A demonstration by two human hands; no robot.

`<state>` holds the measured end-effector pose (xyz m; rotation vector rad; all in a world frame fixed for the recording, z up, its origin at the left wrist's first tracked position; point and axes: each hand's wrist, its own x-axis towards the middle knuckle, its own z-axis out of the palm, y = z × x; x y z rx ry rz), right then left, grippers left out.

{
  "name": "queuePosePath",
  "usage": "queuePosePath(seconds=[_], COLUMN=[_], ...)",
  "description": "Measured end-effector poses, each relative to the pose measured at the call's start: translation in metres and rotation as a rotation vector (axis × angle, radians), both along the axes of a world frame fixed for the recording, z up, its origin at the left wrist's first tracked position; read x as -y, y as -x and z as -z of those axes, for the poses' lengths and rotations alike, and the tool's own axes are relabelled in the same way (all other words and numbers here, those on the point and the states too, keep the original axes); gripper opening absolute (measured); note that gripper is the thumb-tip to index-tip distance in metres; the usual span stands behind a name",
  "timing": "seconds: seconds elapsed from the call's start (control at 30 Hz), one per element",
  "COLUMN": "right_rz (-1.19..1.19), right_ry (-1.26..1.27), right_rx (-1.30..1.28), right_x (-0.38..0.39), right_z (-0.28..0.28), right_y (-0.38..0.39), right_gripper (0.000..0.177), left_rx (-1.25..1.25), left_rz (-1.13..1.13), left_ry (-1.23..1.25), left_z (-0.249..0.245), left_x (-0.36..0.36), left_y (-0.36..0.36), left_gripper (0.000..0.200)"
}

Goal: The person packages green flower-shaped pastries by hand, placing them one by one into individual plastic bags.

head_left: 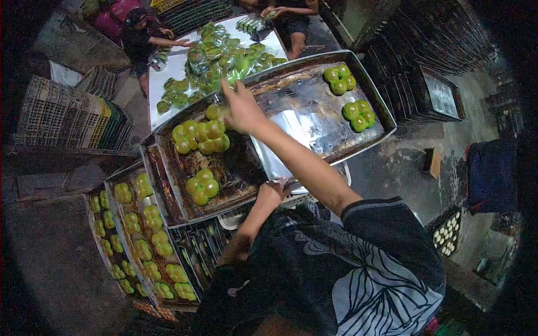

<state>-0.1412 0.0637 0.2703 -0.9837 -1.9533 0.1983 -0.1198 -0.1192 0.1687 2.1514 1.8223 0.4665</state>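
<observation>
My right hand (245, 110) reaches over a metal baking tray (367, 59), fingers stretched out and apart. Just beyond its fingertips, a pile of green buns in clear plastic (216, 61) lies on a white table. My left hand (272, 194) grips the near edge of a stack of clear plastic bags (288, 131) lying across the tray. Unwrapped green bun clusters stand on the tray: a left group (210, 135), one at the near left (202, 187) and two at the right end (358, 116). One bun (214, 112) is partly hidden beside my right hand.
Trays of green buns (151, 241) are stacked at the lower left. Two people sit behind the white table (159, 84), their hands near wrapped buns. Plastic crates (61, 115) stand left; dark trays (414, 61) are piled right. A wooden block (432, 162) lies on the floor.
</observation>
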Motion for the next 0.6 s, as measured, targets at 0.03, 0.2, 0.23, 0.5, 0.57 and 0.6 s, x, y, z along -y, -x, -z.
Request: queuePosePath(seconds=[0.03, 0.2, 0.23, 0.5, 0.57, 0.6], right_rz=[-0.202, -0.734, -0.645, -0.334, -0.228, -0.325], right_ry=[0.186, 1.371, 1.154, 1.981, 1.341, 1.409], right_rx=[-0.012, 0.195, 0.304, -1.187, -1.114, -1.407], right_x=[0.015, 0.136, 0.150, 0.078, 0.050, 0.048], right_z=[0.008, 0.024, 0.039, 0.055, 0.034, 0.019], right_y=[-0.011, -0.136, -0.144, -0.164, -0.148, -0.140], right_gripper=[0.030, 0.028, 0.021, 0.021, 0.038, 0.039], left_rx=[-0.052, 0.256, 0.538, 0.799, 0.786, 1.300], left_rz=[0.050, -0.100, -0.243, -0.239, -0.168, -0.342], left_ry=[0.269, 0.448, 0.451, -0.144, 0.059, -0.067], left_z=[-0.014, -0.053, -0.041, -0.072, -0.059, -0.054], left_x=[-0.001, 0.009, 0.007, -0.041, -0.044, -0.058], left_y=[0.008, 0.047, 0.049, -0.022, -0.038, -0.048], left_gripper=[0.021, 0.017, 0.013, 0.021, 0.038, 0.046])
